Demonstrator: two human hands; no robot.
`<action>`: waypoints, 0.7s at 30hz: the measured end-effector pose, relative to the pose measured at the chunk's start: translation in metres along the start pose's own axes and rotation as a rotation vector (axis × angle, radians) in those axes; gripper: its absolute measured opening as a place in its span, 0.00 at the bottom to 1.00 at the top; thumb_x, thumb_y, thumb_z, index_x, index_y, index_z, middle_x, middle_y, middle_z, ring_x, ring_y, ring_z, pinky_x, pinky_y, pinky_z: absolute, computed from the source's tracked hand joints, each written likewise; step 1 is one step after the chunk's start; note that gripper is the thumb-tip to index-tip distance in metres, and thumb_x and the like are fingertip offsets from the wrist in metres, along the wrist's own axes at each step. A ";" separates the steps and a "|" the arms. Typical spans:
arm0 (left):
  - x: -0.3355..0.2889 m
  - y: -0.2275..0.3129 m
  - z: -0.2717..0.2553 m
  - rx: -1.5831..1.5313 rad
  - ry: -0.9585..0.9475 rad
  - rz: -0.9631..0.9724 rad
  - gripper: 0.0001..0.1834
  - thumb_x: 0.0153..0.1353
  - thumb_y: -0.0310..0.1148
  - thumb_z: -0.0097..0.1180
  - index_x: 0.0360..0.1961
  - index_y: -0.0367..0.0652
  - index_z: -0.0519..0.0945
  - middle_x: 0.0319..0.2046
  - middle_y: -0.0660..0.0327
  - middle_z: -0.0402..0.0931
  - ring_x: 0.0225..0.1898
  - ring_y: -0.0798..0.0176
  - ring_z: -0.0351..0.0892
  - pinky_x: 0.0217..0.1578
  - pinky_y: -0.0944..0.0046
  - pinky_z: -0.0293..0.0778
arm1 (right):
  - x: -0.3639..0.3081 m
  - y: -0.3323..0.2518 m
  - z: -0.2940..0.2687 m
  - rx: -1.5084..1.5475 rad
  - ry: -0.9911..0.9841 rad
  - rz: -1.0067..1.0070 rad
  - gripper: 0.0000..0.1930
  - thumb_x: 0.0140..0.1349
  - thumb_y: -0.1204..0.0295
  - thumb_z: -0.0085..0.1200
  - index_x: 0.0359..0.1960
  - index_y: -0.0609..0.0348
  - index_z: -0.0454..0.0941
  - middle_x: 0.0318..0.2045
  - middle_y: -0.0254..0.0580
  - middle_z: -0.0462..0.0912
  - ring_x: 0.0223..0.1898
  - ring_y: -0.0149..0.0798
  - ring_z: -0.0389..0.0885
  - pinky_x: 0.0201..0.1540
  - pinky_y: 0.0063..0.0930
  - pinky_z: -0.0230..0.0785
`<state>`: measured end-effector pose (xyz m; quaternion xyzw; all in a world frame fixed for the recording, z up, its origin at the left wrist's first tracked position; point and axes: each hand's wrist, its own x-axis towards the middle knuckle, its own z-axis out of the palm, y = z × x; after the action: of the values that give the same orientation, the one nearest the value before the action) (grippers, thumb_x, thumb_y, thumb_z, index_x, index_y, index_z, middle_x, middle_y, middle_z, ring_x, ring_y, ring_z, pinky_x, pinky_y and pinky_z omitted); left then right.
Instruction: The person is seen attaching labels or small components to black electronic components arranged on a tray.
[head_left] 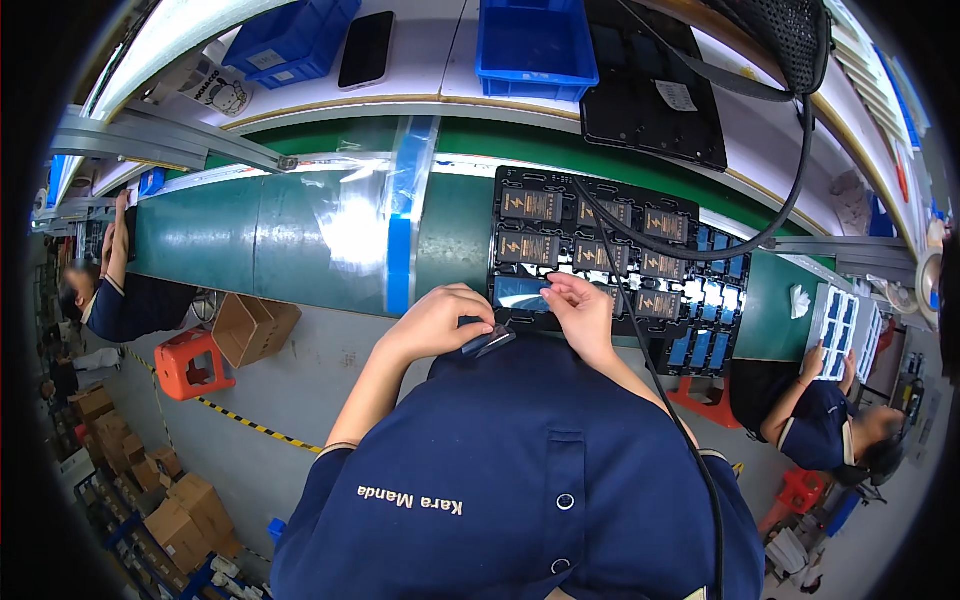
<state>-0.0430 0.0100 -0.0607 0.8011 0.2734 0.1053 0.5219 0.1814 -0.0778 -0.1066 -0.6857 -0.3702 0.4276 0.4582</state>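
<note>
My left hand (440, 322) is closed at the near edge of the workbench, its fingertips on a small, dark, glossy flat piece (489, 341) close to my shirt. My right hand (584, 314) has thumb and forefinger drawn together at the right end of a flat blue rectangular piece (520, 293); what the fingertips pinch is too small to make out. That blue piece lies in the near left pocket of a black tray (508, 180). Several black labelled battery-like packs (530, 206) fill other pockets. Beside it, a second black tray (741, 300) carries several blue-faced rectangular pieces (715, 302).
A black cable (690, 256) hangs across the trays. On the shelf beyond are blue bins (535, 88), a phone (367, 49) and a stacked black tray (655, 130). Co-workers sit left (100, 300) and right (822, 425). A red stool (190, 364) stands on the floor.
</note>
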 end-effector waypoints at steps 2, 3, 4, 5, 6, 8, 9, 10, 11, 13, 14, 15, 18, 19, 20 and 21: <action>0.001 0.000 -0.001 0.004 0.007 -0.008 0.05 0.50 0.27 0.62 0.30 0.39 0.83 0.35 0.56 0.82 0.41 0.53 0.79 0.46 0.58 0.72 | -0.001 -0.001 -0.001 0.005 0.000 0.011 0.12 0.54 0.77 0.64 0.41 0.66 0.82 0.27 0.36 0.83 0.26 0.21 0.78 0.30 0.16 0.71; 0.001 0.000 -0.001 0.003 0.005 -0.009 0.05 0.50 0.27 0.62 0.30 0.39 0.83 0.35 0.56 0.82 0.41 0.53 0.79 0.46 0.58 0.72 | 0.000 -0.001 -0.001 0.011 -0.005 0.015 0.12 0.54 0.77 0.63 0.41 0.66 0.82 0.27 0.37 0.83 0.26 0.21 0.78 0.30 0.16 0.71; 0.000 0.000 -0.001 0.006 0.023 -0.019 0.06 0.50 0.27 0.62 0.30 0.39 0.84 0.37 0.56 0.82 0.42 0.54 0.79 0.47 0.58 0.72 | 0.000 -0.001 0.000 0.017 -0.010 0.019 0.12 0.54 0.77 0.63 0.41 0.66 0.82 0.27 0.37 0.83 0.26 0.21 0.78 0.30 0.16 0.71; 0.000 -0.001 -0.001 0.009 0.042 -0.030 0.06 0.51 0.28 0.63 0.31 0.39 0.84 0.40 0.56 0.82 0.43 0.55 0.78 0.48 0.58 0.72 | 0.000 -0.001 0.000 0.018 -0.009 0.021 0.12 0.54 0.77 0.63 0.41 0.66 0.82 0.27 0.37 0.83 0.26 0.21 0.78 0.30 0.16 0.71; 0.000 0.000 -0.001 0.009 0.040 -0.029 0.06 0.51 0.28 0.63 0.31 0.39 0.84 0.40 0.56 0.82 0.43 0.55 0.78 0.48 0.58 0.72 | 0.000 -0.001 0.000 0.006 -0.006 0.011 0.12 0.54 0.77 0.63 0.41 0.66 0.82 0.27 0.37 0.83 0.26 0.21 0.78 0.30 0.16 0.71; 0.001 0.003 -0.001 0.020 0.065 -0.021 0.06 0.50 0.28 0.64 0.30 0.40 0.84 0.44 0.56 0.81 0.45 0.54 0.78 0.48 0.58 0.72 | 0.001 -0.001 0.001 -0.007 -0.002 0.002 0.12 0.54 0.77 0.63 0.41 0.66 0.82 0.27 0.37 0.84 0.26 0.21 0.78 0.29 0.16 0.71; 0.001 0.002 -0.001 0.019 0.063 -0.021 0.06 0.50 0.28 0.64 0.30 0.40 0.84 0.44 0.56 0.81 0.45 0.54 0.78 0.48 0.58 0.72 | 0.001 -0.002 0.001 0.005 -0.002 0.009 0.12 0.54 0.77 0.63 0.41 0.66 0.82 0.27 0.37 0.84 0.26 0.21 0.78 0.30 0.16 0.71; 0.001 0.001 0.000 0.028 0.058 -0.011 0.06 0.50 0.28 0.64 0.30 0.40 0.84 0.46 0.57 0.81 0.45 0.54 0.78 0.48 0.58 0.72 | 0.001 -0.002 0.001 0.016 -0.002 0.016 0.12 0.54 0.77 0.63 0.40 0.67 0.82 0.27 0.38 0.84 0.26 0.22 0.78 0.30 0.16 0.72; 0.001 0.001 0.000 0.037 0.052 -0.002 0.06 0.50 0.29 0.64 0.30 0.40 0.84 0.48 0.57 0.80 0.44 0.54 0.78 0.48 0.58 0.72 | 0.000 -0.002 0.001 0.016 0.000 0.018 0.12 0.54 0.77 0.63 0.40 0.67 0.82 0.27 0.38 0.84 0.26 0.22 0.78 0.30 0.16 0.72; 0.002 0.002 -0.001 0.039 0.028 -0.017 0.05 0.51 0.29 0.63 0.30 0.41 0.84 0.49 0.57 0.80 0.45 0.53 0.78 0.49 0.58 0.71 | 0.000 -0.002 0.001 -0.015 -0.019 0.023 0.11 0.56 0.80 0.62 0.41 0.67 0.81 0.28 0.33 0.82 0.28 0.20 0.78 0.32 0.14 0.71; 0.003 0.003 -0.002 0.041 0.006 -0.032 0.05 0.52 0.30 0.62 0.30 0.41 0.84 0.50 0.58 0.79 0.46 0.52 0.78 0.50 0.57 0.71 | 0.000 -0.003 0.001 -0.015 -0.018 0.024 0.11 0.56 0.80 0.62 0.41 0.67 0.81 0.28 0.33 0.82 0.28 0.20 0.78 0.32 0.14 0.71; 0.003 0.003 -0.001 0.041 0.003 -0.031 0.05 0.52 0.30 0.62 0.30 0.41 0.84 0.50 0.58 0.79 0.46 0.52 0.78 0.50 0.57 0.71 | 0.000 -0.004 0.001 -0.012 -0.015 0.025 0.11 0.56 0.80 0.62 0.41 0.67 0.81 0.28 0.33 0.82 0.27 0.20 0.78 0.31 0.14 0.70; 0.005 0.003 0.000 0.077 -0.021 -0.058 0.06 0.53 0.31 0.61 0.30 0.41 0.84 0.50 0.59 0.79 0.46 0.52 0.78 0.51 0.57 0.71 | 0.000 -0.003 0.003 -0.038 -0.001 -0.003 0.11 0.55 0.80 0.62 0.41 0.68 0.81 0.26 0.33 0.82 0.26 0.20 0.77 0.29 0.15 0.70; 0.005 0.002 -0.001 0.076 -0.022 -0.061 0.06 0.54 0.31 0.60 0.30 0.41 0.84 0.50 0.59 0.79 0.46 0.52 0.78 0.50 0.57 0.71 | 0.000 -0.002 0.003 -0.067 0.008 -0.033 0.11 0.55 0.80 0.63 0.40 0.68 0.81 0.25 0.33 0.82 0.26 0.20 0.77 0.28 0.15 0.70; 0.006 0.002 -0.001 0.075 -0.023 -0.064 0.06 0.54 0.32 0.60 0.30 0.41 0.84 0.50 0.59 0.79 0.46 0.53 0.78 0.50 0.58 0.71 | 0.000 -0.003 0.003 -0.065 0.011 -0.031 0.11 0.55 0.80 0.63 0.40 0.68 0.81 0.25 0.33 0.82 0.26 0.20 0.77 0.28 0.15 0.70; 0.006 0.002 -0.001 0.075 -0.024 -0.064 0.06 0.54 0.32 0.60 0.30 0.41 0.84 0.50 0.59 0.79 0.46 0.53 0.78 0.50 0.58 0.71 | 0.001 -0.005 0.003 -0.125 -0.007 -0.067 0.12 0.55 0.80 0.62 0.41 0.67 0.80 0.27 0.35 0.81 0.26 0.21 0.77 0.28 0.15 0.70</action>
<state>-0.0375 0.0133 -0.0594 0.8120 0.2963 0.0687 0.4981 0.1780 -0.0748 -0.1031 -0.6986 -0.4207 0.3905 0.4273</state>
